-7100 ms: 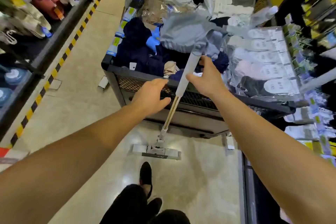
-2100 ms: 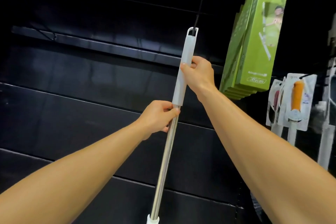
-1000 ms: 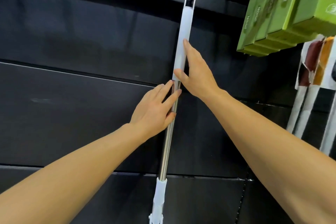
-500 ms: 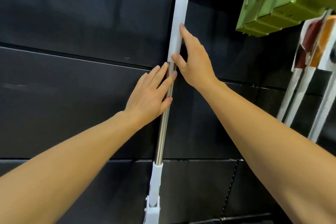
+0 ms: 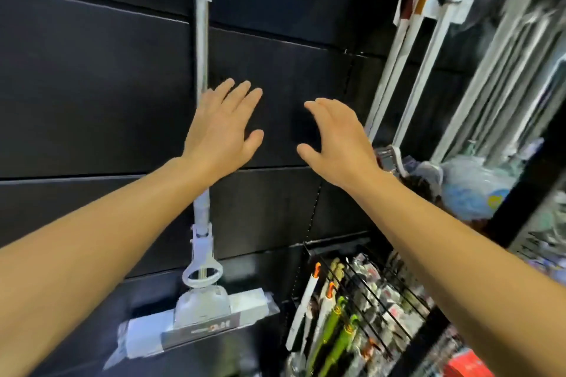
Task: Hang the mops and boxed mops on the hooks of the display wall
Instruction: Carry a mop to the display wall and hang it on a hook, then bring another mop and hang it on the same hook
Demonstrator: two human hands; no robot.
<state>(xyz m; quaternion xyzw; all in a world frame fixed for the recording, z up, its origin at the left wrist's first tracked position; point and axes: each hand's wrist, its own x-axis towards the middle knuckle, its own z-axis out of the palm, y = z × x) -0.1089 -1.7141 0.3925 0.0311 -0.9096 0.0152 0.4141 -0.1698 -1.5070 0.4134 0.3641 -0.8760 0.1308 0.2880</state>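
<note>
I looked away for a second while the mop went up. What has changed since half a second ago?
Both hands have come off the mop. The left hand has dropped lower and hovers open in front of the pole; the right hand has swung right, open, away from it. The view has tilted down, so the mop head now shows. The mop stays upright against the black display wall.

A shop aisle, cleaning goods section: black slatted display wall [image 5: 92, 86], a mop [image 5: 200, 223] hanging on it with its head in retail wrap, more packaged mops [image 5: 428, 40] hanging to the right, and a wire rack [image 5: 382, 278] of carded brushes below.
</note>
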